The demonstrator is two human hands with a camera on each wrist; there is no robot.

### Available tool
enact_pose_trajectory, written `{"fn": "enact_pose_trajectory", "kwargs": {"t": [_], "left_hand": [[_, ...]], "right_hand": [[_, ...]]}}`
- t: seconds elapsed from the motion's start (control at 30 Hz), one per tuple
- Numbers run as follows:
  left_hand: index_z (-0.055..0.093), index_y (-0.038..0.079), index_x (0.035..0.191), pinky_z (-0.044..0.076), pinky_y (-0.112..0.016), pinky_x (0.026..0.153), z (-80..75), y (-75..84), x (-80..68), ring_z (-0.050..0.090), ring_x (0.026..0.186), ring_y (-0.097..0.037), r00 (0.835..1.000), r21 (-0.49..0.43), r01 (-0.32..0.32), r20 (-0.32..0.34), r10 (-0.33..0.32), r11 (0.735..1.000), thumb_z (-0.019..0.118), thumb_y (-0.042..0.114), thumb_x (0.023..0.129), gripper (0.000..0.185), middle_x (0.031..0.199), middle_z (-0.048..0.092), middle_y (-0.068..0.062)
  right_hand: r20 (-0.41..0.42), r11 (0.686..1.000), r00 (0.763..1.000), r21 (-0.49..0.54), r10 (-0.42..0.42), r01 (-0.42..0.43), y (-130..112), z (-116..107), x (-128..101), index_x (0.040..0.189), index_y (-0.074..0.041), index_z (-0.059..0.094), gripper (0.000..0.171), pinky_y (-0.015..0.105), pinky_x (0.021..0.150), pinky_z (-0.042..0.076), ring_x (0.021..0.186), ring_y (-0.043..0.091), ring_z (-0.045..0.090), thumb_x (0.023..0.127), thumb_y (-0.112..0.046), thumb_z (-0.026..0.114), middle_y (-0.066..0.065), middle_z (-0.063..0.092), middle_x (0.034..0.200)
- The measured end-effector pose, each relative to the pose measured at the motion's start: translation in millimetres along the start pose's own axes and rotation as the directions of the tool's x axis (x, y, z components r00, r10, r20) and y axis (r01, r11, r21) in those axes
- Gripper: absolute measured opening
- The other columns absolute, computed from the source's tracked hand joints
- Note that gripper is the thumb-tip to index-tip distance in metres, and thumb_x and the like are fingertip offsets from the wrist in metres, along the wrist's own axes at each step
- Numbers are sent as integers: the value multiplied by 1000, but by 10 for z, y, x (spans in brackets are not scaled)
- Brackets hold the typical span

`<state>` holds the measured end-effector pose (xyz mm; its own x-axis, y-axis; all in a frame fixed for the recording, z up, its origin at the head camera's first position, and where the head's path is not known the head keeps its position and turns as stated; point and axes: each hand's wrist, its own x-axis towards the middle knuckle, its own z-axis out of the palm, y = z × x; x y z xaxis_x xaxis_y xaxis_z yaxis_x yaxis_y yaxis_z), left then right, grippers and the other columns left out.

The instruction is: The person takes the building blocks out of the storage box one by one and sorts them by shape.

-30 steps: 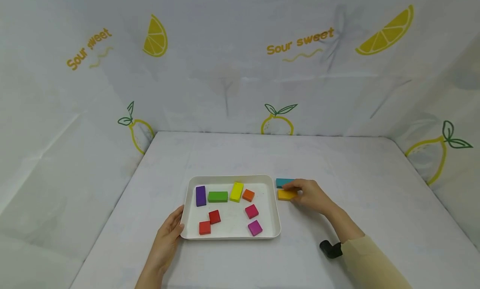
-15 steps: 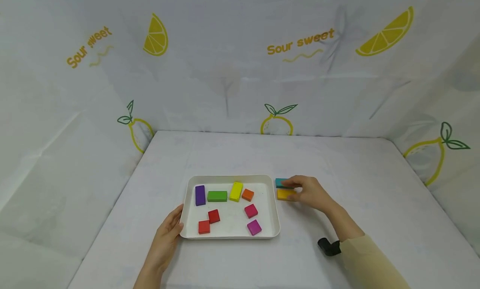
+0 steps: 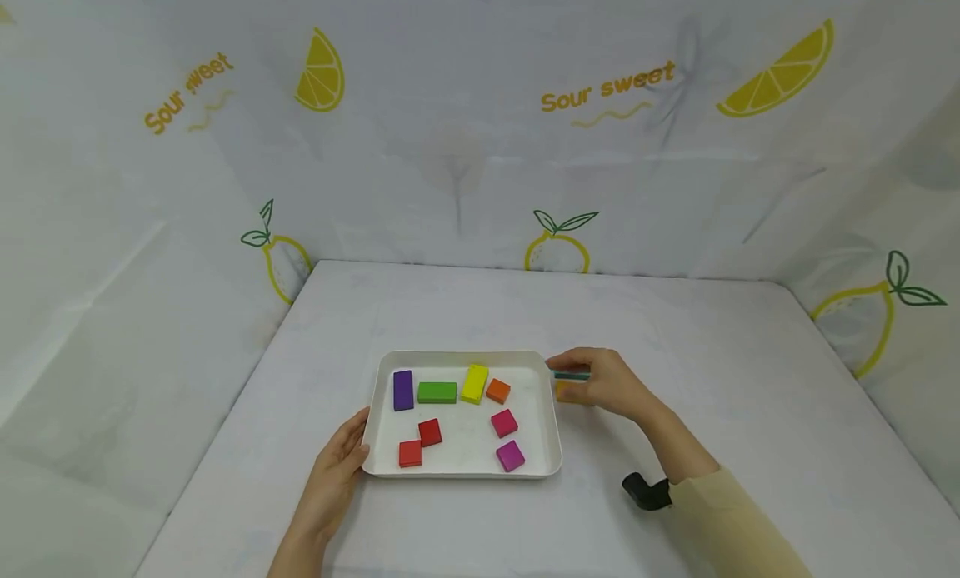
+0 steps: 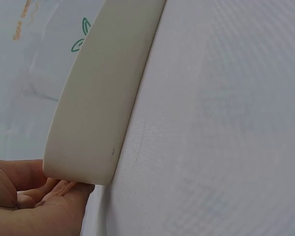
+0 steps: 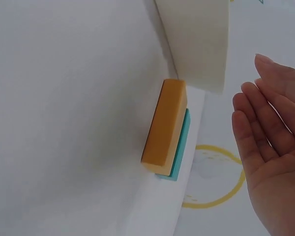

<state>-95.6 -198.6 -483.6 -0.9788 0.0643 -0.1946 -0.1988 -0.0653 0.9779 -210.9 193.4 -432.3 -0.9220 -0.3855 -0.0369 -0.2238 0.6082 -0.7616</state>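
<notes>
Head view: left hand (image 3: 336,475) grips tray (image 3: 461,477) at its 8 o'clock. Right hand (image 3: 611,386), fingers loosely bent and empty, hovers by orange block (image 5: 164,128) and teal block (image 5: 180,147), tray's 2 o'clock side. Apparent step: reaching; next move likely calls for pinching one.

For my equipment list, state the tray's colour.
White; the tray shows best in the head view.

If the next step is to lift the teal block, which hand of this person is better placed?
Likely the right hand: it hovers above the teal block, beside the right end of the tray, holding nothing. The left hand holds the tray's opposite end.
</notes>
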Motion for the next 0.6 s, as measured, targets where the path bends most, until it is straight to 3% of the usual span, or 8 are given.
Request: {"fn": "enact_pose_trajectory", "kwargs": {"t": [0.4,0.6], "left_hand": [[18,5,157,39,-2,98,-1,7,-4,17,153,-31,1000,-4,0,0,0,1000,33,3,105,53,166,14,-19],[18,5,157,38,-3,99,-5,3,-1,16,154,-31,1000,1,-1,4,1,1000,32,2,105,53,166,14,-18]], "right_hand": [[57,998,998,65,-27,24,-362,298,66,125,-4,66,45,51,105,50,120,36,62,82,-10,79,15,69,125],[24,999,999,41,-26,25,-476,470,142,124,-6,67,45,48,102,53,117,33,63,81,-12,80,11,70,122]]}}
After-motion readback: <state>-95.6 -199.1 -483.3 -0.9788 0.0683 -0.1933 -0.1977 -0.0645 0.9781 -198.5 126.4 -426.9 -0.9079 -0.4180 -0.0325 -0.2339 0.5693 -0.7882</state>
